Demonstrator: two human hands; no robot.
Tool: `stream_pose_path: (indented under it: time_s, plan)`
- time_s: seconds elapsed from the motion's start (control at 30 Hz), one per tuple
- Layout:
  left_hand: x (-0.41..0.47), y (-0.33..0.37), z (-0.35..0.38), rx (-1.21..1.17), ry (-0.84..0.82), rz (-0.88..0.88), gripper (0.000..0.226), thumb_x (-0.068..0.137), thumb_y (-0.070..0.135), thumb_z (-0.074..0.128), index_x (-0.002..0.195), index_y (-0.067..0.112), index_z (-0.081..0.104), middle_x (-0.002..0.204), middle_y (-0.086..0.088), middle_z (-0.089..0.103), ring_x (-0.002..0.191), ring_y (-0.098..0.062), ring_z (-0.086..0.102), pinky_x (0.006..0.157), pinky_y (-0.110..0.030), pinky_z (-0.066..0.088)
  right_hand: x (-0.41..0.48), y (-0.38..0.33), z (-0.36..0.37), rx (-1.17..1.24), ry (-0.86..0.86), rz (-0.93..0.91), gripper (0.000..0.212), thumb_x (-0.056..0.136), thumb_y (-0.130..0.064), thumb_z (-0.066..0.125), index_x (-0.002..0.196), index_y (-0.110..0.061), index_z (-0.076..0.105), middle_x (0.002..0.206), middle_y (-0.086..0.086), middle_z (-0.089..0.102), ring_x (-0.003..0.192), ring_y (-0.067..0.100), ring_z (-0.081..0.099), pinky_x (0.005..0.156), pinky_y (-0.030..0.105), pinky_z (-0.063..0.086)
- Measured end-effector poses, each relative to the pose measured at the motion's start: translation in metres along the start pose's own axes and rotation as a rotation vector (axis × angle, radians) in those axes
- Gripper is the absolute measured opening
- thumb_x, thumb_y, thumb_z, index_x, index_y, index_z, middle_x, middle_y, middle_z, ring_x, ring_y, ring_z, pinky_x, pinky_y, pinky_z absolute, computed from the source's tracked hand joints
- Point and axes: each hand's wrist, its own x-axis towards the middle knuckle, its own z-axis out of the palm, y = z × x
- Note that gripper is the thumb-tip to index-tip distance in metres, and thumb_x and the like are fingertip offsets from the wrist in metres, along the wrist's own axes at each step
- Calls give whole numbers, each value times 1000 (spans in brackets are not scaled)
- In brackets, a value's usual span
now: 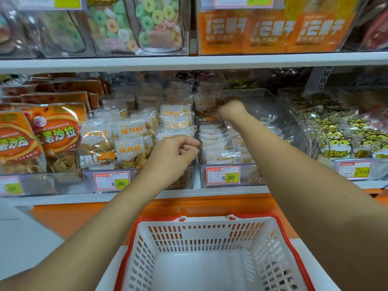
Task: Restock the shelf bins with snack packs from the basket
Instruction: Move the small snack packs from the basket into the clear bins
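Observation:
A white basket (210,244) with a red rim sits low in the middle, and its floor is bare. On the shelf above stand two clear bins of small clear snack packs with white labels, the left bin (134,141) heaped and the right bin (222,148) holding a neat row. My left hand (178,151) has its fingers curled at the clear wall (197,148) between the two bins and seems to pinch it. My right hand (230,109) reaches deep into the right bin's back, wrist bent down. Its fingers are hidden among blurred packs.
Orange chip bags (39,139) fill the bin at the left. Yellow cartoon-print packs (344,135) fill a rounded clear bin at the right. Ring candy bags (147,24) and orange pouches (273,30) stand on the upper shelf. Price tags (223,175) hang on the bin fronts.

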Motion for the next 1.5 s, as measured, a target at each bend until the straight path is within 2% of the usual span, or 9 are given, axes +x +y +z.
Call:
stream_pose_path:
  time_s: [0.1,0.27,0.47,0.63,0.8,0.9,1.03,1.27,1.5]
  plan:
    - [0,-1,1,28,19,14,18,93,19,59,108,25,68,92,2,69,87,-15,66,62,-5,47,-11,2,-5,245,-26,39,22,93,-19,56,111,-7,56,101,10,53,93,22,50,79,31,45]
    - [-14,-4,2,28,80,136,17,94,21,56,106,23,68,91,9,68,89,-9,64,78,-23,54,-50,2,-19,321,12,-56,42,90,-25,63,125,-4,54,124,9,58,115,26,54,92,30,44]
    - [-54,-22,2,98,99,273,37,97,30,50,61,22,54,54,8,52,53,-4,48,52,-20,35,-123,11,-11,388,323,-310,33,91,-34,59,66,-15,48,63,2,54,63,14,48,57,22,35]
    - [-83,-50,14,318,-59,86,46,94,32,53,56,8,50,47,4,42,46,-6,42,48,-19,29,-194,43,31,295,14,-439,35,90,-34,61,64,-16,46,57,-1,46,55,9,40,55,25,34]
    - [-114,-101,26,529,-350,-180,26,94,27,58,76,10,66,65,3,60,55,-8,52,53,-24,37,-230,61,94,-125,-434,-365,21,89,-37,62,80,-20,53,85,0,63,75,16,56,68,30,46]
    - [-140,-136,35,670,-564,-257,27,97,27,52,81,8,62,79,-10,63,69,-20,58,62,-26,41,-247,85,144,-261,-687,-376,31,89,-26,64,116,-11,60,119,6,63,101,22,61,88,32,49]
    - [-167,-164,42,850,-806,-358,19,99,30,46,93,13,52,96,-12,56,80,-20,50,65,-26,40,-264,142,196,-320,-947,-453,34,88,6,50,120,-3,57,128,11,54,116,26,49,99,35,40]
    - [-175,-185,29,943,-819,-486,24,99,28,45,107,8,56,107,-8,57,100,-24,59,82,-34,50,-304,192,255,-370,-1080,-630,37,82,9,53,109,-12,67,110,10,57,95,28,54,77,36,46]
    - [-171,-178,31,902,-783,-548,30,99,28,46,72,14,43,70,1,42,65,-13,45,62,-26,39,-317,198,270,-313,-1020,-548,21,86,-13,59,102,-10,72,101,7,63,86,29,60,74,28,46]
